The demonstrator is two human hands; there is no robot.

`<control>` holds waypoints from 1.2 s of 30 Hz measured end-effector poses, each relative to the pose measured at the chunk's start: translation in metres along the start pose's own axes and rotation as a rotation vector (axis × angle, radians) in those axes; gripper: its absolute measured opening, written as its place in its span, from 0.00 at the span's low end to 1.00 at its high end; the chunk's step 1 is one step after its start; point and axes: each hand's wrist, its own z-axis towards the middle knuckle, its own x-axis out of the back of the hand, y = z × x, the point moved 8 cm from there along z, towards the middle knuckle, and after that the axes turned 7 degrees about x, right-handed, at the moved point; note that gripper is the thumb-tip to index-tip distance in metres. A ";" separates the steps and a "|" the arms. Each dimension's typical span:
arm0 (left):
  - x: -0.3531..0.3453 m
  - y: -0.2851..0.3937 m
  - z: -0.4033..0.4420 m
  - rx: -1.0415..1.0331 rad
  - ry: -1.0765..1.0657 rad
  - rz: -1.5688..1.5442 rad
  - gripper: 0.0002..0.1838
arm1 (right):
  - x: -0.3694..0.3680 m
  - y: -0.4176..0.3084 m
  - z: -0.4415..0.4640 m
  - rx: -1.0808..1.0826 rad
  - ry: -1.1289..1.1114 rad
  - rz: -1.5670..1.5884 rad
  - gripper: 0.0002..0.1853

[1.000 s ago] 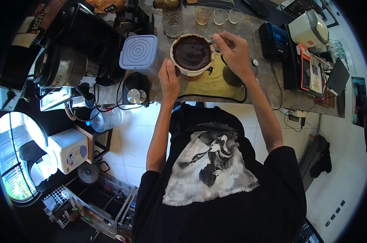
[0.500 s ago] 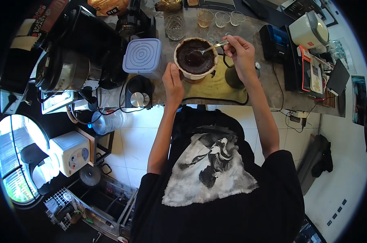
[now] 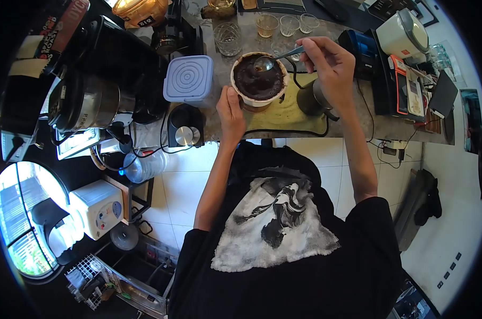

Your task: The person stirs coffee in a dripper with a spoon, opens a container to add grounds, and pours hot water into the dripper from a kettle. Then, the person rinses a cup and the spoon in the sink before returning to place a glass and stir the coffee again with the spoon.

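A white coffee dripper [image 3: 259, 101] lined with a paper filter [image 3: 287, 80] stands at the counter's front, full of dark wet coffee grounds [image 3: 257, 85]. My left hand [image 3: 232, 114] grips the dripper's lower left side, thumb upward, other fingers partly hidden. In my right hand [image 3: 331, 66], pinched by its handle, is a metal spoon [image 3: 289, 53]. The spoon's bowl is over the far part of the grounds; whether it touches them I cannot tell. Below my right hand stands a dark metal pitcher [image 3: 306, 101] on a yellow-green cloth [image 3: 278, 121].
Left of the dripper is a lidded lavender container [image 3: 188, 80], with a black device with a silver knob [image 3: 185, 135] nearer the edge. Several glasses [image 3: 267, 24] line the back, including a patterned tumbler [image 3: 228, 38]. A grinder-like black machine [image 3: 174, 34] stands back left.
My right hand has moved slightly right and nearer, raising the spoon out of the grounds; its bowl now shows. My left hand stays at the dripper. The whole view has shifted slightly.
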 end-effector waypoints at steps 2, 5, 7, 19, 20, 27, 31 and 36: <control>-0.001 0.007 0.000 -0.023 -0.006 0.016 0.19 | 0.001 -0.008 -0.002 0.069 0.008 -0.073 0.09; -0.006 0.013 -0.001 -0.049 -0.015 0.097 0.19 | 0.004 -0.023 -0.008 0.164 0.016 -0.188 0.08; -0.002 0.013 0.000 -0.057 -0.024 0.117 0.18 | -0.001 -0.026 -0.009 0.190 0.016 -0.235 0.07; -0.027 -0.005 0.002 -0.089 -0.066 0.162 0.18 | 0.034 0.047 -0.039 -0.151 0.235 -0.159 0.08; -0.029 -0.007 0.002 -0.088 -0.070 0.160 0.18 | 0.036 0.057 -0.042 -0.172 0.255 -0.090 0.08; -0.018 0.001 0.002 -0.052 -0.059 0.107 0.18 | 0.030 0.096 -0.048 -0.346 0.309 0.271 0.11; -0.015 0.008 0.003 -0.095 0.002 0.201 0.19 | 0.031 0.105 -0.038 -0.384 0.313 0.427 0.11; -0.017 0.008 0.003 -0.116 0.084 0.201 0.21 | 0.030 0.085 -0.014 -0.292 0.147 0.397 0.12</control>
